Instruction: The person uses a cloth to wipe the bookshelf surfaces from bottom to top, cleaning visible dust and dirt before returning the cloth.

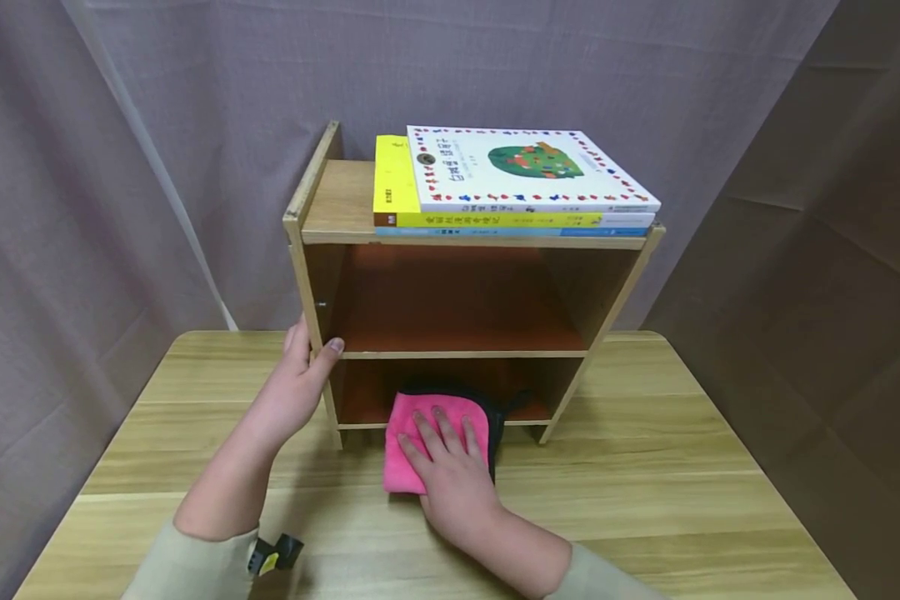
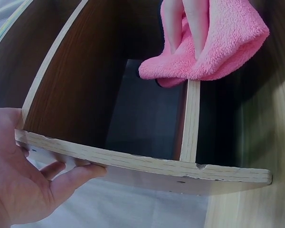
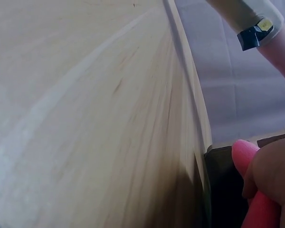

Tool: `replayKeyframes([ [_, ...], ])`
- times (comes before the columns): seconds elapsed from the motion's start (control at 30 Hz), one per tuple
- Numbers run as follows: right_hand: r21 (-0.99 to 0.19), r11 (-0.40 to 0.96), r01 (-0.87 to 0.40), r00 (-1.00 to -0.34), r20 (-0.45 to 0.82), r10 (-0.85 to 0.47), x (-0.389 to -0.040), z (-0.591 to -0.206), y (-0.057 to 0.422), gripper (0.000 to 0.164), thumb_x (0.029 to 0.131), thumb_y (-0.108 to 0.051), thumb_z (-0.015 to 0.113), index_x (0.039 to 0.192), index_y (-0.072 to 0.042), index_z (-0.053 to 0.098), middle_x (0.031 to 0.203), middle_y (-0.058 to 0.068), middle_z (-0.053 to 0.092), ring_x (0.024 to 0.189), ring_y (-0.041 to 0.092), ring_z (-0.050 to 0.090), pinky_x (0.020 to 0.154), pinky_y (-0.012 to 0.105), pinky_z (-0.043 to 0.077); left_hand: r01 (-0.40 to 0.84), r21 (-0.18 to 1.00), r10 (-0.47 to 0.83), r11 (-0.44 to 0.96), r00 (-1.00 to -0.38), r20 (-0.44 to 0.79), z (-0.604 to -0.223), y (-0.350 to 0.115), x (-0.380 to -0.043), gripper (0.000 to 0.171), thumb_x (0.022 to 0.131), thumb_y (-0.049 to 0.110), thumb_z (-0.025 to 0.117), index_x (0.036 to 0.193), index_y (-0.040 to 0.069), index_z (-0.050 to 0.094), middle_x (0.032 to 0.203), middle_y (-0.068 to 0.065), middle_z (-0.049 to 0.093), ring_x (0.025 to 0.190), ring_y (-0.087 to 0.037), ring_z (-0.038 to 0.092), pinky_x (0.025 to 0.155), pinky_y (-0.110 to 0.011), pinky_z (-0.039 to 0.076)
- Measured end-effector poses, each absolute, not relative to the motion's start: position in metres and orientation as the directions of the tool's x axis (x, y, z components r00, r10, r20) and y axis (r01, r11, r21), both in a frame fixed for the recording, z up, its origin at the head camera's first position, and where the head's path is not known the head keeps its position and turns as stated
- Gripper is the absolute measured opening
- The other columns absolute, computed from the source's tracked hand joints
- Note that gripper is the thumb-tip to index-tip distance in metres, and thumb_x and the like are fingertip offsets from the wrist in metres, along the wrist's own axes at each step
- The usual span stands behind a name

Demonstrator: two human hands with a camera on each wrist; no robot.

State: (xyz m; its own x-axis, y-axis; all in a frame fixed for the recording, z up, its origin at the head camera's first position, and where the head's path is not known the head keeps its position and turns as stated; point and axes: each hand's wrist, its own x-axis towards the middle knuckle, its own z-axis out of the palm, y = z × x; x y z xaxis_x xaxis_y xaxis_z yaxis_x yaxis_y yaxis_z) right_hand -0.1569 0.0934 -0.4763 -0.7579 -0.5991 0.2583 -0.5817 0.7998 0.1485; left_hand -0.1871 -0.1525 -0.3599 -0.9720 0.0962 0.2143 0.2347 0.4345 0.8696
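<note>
At the shelf (image 1: 465, 355), the left hand (image 1: 300, 383) is gripping one side; the spread right hand (image 1: 453, 475) is pressing the cloth (image 1: 402, 421); overpushing could be toppling books (image 1: 525, 171).

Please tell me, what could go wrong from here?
The white, yellow and blue paperback books are stacked close to the front edge of the brown wooden shelf unit; a jolt might slide them off. If the left hand loosens its grip on the side panel, the unit may shift. The pink fleecy cloth under the right hand might snag on the bottom board.
</note>
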Motion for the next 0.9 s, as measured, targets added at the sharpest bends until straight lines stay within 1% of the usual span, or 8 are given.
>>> replayKeyframes([
  [0.43, 0.173, 0.801, -0.573, -0.763, 0.246, -0.598, -0.154, -0.474, 0.085, 0.069, 0.085, -0.025, 0.07, 0.15, -0.026, 0.046, 0.16, 0.007, 0.029, 0.148, 0.034, 0.019, 0.115, 0.061, 0.017, 0.237, 0.873, 0.099, 0.427, -0.971, 0.216, -0.36, -0.153, -0.187, 0.072, 0.104, 0.049, 0.042, 0.158, 0.039, -0.004, 0.157, -0.014, 0.015, 0.145, -0.036, 0.018, 0.113, -0.063, 0.018],
  [0.67, 0.174, 0.802, -0.571, -0.768, 0.231, -0.597, -0.153, -0.474, 0.079, 0.07, 0.086, -0.026, 0.07, 0.151, -0.026, 0.044, 0.161, 0.008, 0.028, 0.148, 0.034, 0.018, 0.114, 0.061, 0.019, 0.244, 0.867, 0.096, 0.434, -0.97, 0.225, -0.36, -0.152, -0.189, 0.073, 0.105, 0.045, 0.043, 0.159, 0.033, -0.004, 0.16, -0.013, 0.012, 0.146, -0.036, 0.016, 0.114, -0.063, 0.017],
  [0.9, 0.186, 0.796, -0.576, -0.773, 0.194, -0.605, -0.152, -0.471, 0.07, 0.072, 0.086, -0.028, 0.071, 0.152, -0.026, 0.041, 0.162, 0.008, 0.024, 0.149, 0.034, 0.016, 0.114, 0.061, 0.019, 0.239, 0.869, 0.092, 0.434, -0.971, 0.221, -0.36, -0.153, -0.188, 0.073, 0.104, 0.048, 0.042, 0.158, 0.037, -0.004, 0.159, -0.011, 0.014, 0.146, -0.034, 0.017, 0.114, -0.062, 0.018],
])
